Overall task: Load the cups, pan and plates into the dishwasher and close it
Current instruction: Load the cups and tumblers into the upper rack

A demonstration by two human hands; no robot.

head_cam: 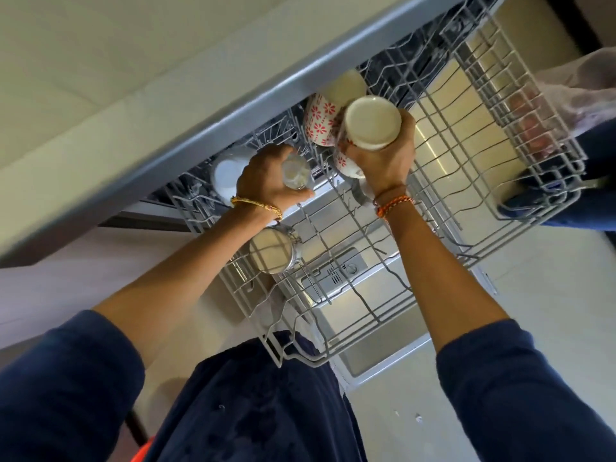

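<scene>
Farthest left in the pulled-out upper rack (473, 181), a white cup (226, 176) sat upside down near the dishwasher's grey front edge (200, 128). Just to its right the left hand (266, 181), a gold bangle (256, 206) on its wrist, was curled round a clear glass (296, 171), holding it over the rack wires with the base turned toward the camera. Below that wrist another clear glass (271, 250) stood inverted on the rack, its round bottom showing pale. Farther right, a white cup with red flower print (318, 120) lay tilted at the rack's back, touching a plain cream cup (345, 86) behind it. The right hand (383, 158), with orange thread bands (395, 203) round the wrist, gripped a cream cup (371, 123) bottom-up, fingers wrapped round its side; a second flower-print cup (346, 163) showed partly beneath that hand. The right half of the rack showed bare grey wires over the open steel door (466, 128).
</scene>
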